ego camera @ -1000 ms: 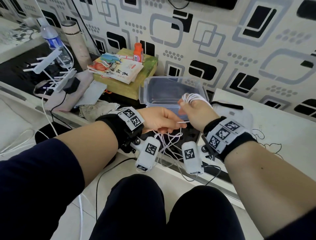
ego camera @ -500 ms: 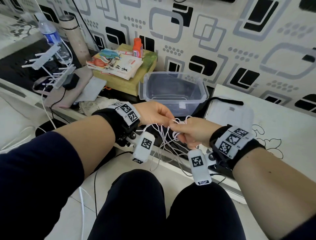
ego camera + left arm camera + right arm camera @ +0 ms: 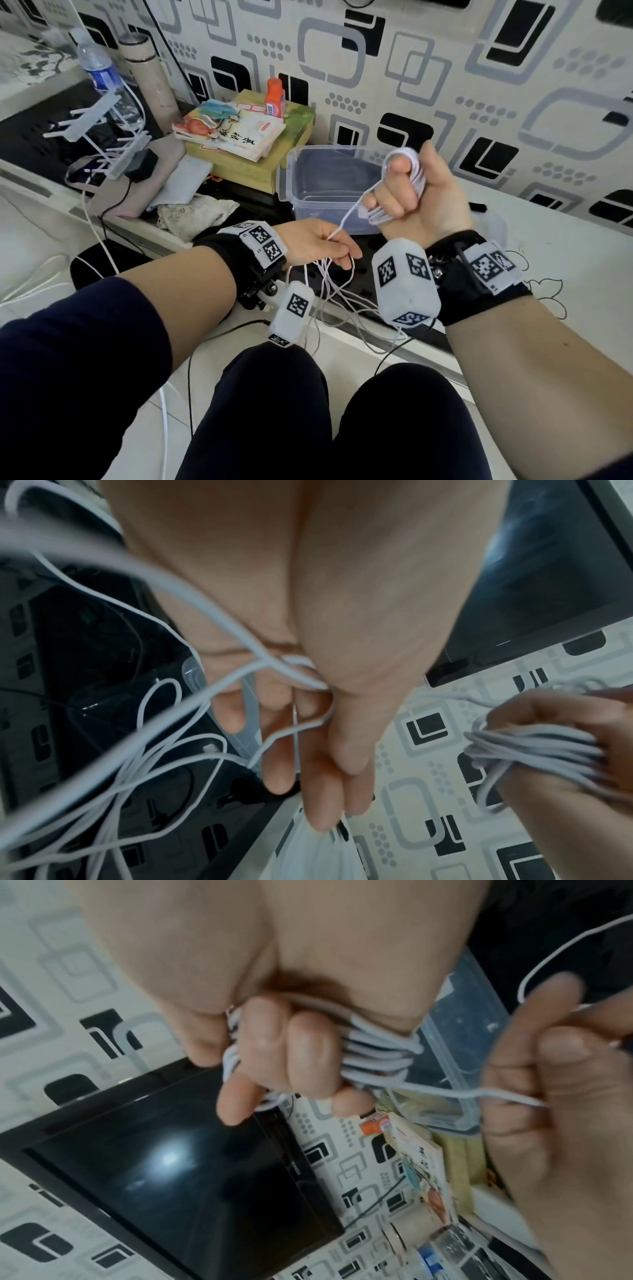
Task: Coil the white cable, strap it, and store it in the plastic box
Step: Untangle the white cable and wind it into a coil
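Note:
The white cable (image 3: 418, 174) is wound in several loops around the fingers of my right hand (image 3: 404, 192), which is raised in front of the clear plastic box (image 3: 329, 149). The right wrist view shows the loops (image 3: 377, 1053) lying across those curled fingers (image 3: 291, 1053). One strand (image 3: 349, 214) runs down to my left hand (image 3: 329, 248), which pinches it below and left of the right hand. The rest of the cable (image 3: 154, 750) hangs loose and tangled under the left hand, over the table edge. The box holds nothing.
Books (image 3: 239, 133) and an orange bottle (image 3: 275, 97) sit on a yellow-green box behind the plastic box. Left of them are a water bottle (image 3: 99, 72), a flask (image 3: 150, 75), a white rack (image 3: 99, 126) and a cloth (image 3: 195, 216). A black screen (image 3: 171, 1164) hangs on the patterned wall.
My right hand has lifted from beside the left hand to in front of the box, turning over with the coil. The left hand stays low, with a strand stretched between them.

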